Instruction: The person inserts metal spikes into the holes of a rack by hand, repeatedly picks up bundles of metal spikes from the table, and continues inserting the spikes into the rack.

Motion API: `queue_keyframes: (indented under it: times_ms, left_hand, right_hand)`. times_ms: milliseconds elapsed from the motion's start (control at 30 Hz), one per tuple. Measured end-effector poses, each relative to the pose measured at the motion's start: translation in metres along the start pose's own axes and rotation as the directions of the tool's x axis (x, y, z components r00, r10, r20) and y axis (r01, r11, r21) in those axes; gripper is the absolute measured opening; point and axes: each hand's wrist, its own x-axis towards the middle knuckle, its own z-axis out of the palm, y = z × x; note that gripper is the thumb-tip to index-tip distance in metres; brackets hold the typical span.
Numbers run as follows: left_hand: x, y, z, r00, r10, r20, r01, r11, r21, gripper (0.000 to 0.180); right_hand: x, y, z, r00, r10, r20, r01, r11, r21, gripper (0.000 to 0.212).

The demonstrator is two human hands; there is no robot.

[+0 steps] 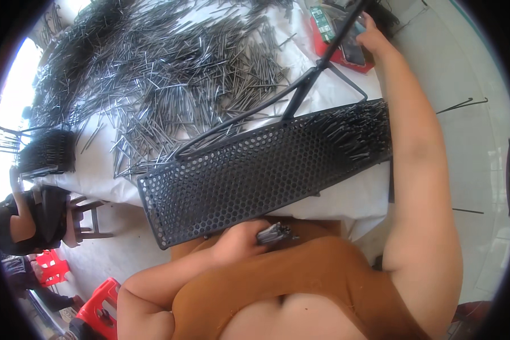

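Observation:
My left hand [245, 239] is close to my body, below the near edge of a perforated black panel [232, 181]. Its fingers are wrapped round a bundle of short thin black rods [274, 233]. Rows of similar rods [357, 131] fill the panel's right end; the holes in its left and middle stretch show bare. My right arm reaches far forward on the right. There my right hand [373, 37] has its fingers apart at the edge of a dark phone-like device [354, 52], which lies in a red tray [361, 67]. A black bar partly covers that spot.
Loose black rods [198, 73] are heaped over the white-covered table [99, 164]. A black metal frame [300, 96] rises behind the panel. A green box [323, 24] is in the tray. At left are another rod-filled rack [48, 152], a seated person [25, 218] and a red stool [101, 309].

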Motion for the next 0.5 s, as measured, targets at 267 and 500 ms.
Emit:
queue_keyframes:
  times_ms: [267, 500]
  left_hand:
    - [-0.011, 0.008, 0.013, 0.980, -0.122, -0.156, 0.108, 0.990, -0.094, 0.018]
    - [-0.013, 0.016, 0.026, 0.984, -0.111, -0.139, 0.029, 0.872, -0.488, 0.005]
  right_hand:
    - [-0.228, -0.124, -0.030, 0.892, -0.218, -0.397, 0.339, 0.902, 0.266, 0.036]
    - [-0.419, -0.158, 0.041, 0.907, -0.122, 0.403, -0.229, 0.660, 0.715, 0.018]
